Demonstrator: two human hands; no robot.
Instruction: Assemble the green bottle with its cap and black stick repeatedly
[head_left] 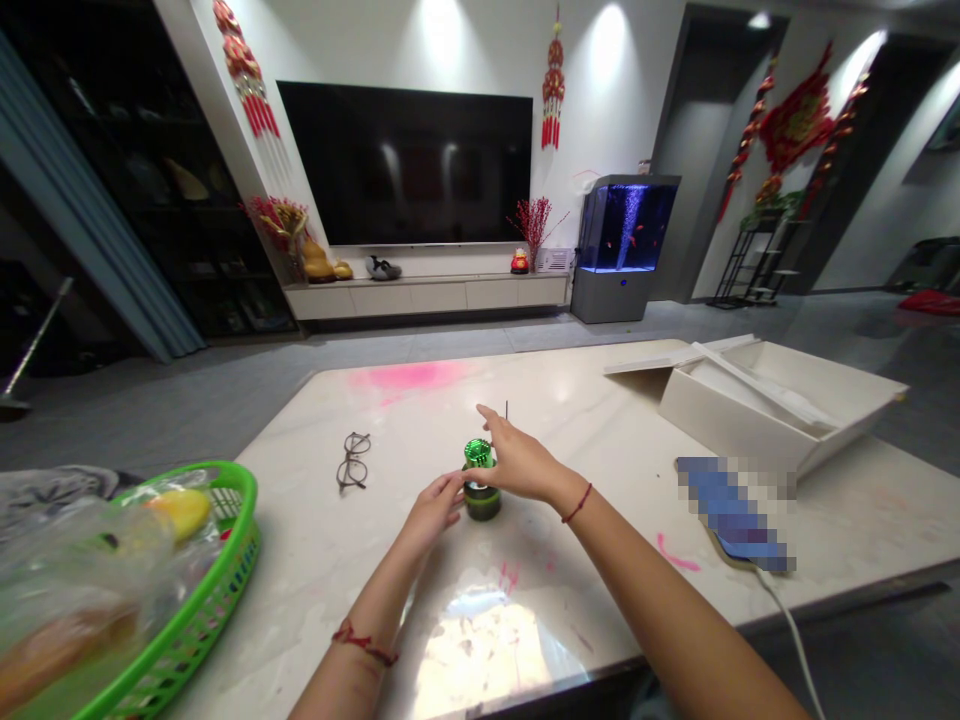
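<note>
A small dark-green jar (pixel 482 505) with a shiny green metallic top (pixel 478 454) stands upright on the pale marble-look table (pixel 600 600). At its left side is my left hand (pixel 437 510), fingers loosely stretched, the fingertips against or very close to the middle of the jar. My right hand (pixel 525 462) is at the jar's upper right side, with its index finger stretched up and left beyond the top. Its thumb side is next to the green top; whether it touches cannot be made out. The right hand's other fingers are partly hidden.
Eyeglasses (pixel 353 462) lie left of the jar. A green basket (pixel 244 520) holding fruit and plastic bags stands at the left edge. On the right are an open white box (pixel 742 420) and a phone (pixel 735 515) with a white cable (pixel 795 630). Pink stains (pixel 412 376) mark the tabletop.
</note>
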